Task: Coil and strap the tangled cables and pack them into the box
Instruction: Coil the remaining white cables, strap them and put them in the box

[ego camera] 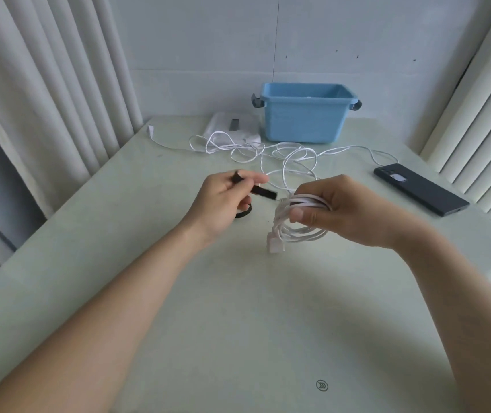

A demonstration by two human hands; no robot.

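Two bare forearms reached forward over a pale green worktop point(238, 308). The right hand point(345, 210) gripped a coiled white cable point(301, 232). Its fingers point(321, 189) curled over the top of the loops and its thumb pressed against the front, while a white plug hung below the bundle. Just beside it, the left hand point(223, 201) pinched a black strap point(263, 192) between thumb and fingertips. The strap's free end pointed toward the coil without touching it. A second black strap point(244, 213), curled into a loop, lay on the worktop under the left hand. Beyond the hands, the tangled cables point(268, 150) sprawled in loose white loops across the middle of the worktop. Whether a strand joined them to the held coil could not be told. A dark phone point(420, 189) lay flat to the right, near one trailing cable. At the far edge stood the blue box point(304, 120), open-topped, its inside not clear to see. A white packet point(232, 126) lay just beside it on the left, and pale curtains point(59, 84) hung at both sides. This looked like the strapping step: the coil seemed finished and the binding not yet begun. The next move would likely call for passing the strap around the gathered loops while the right hand stopped them springing apart, then fastening it snugly.
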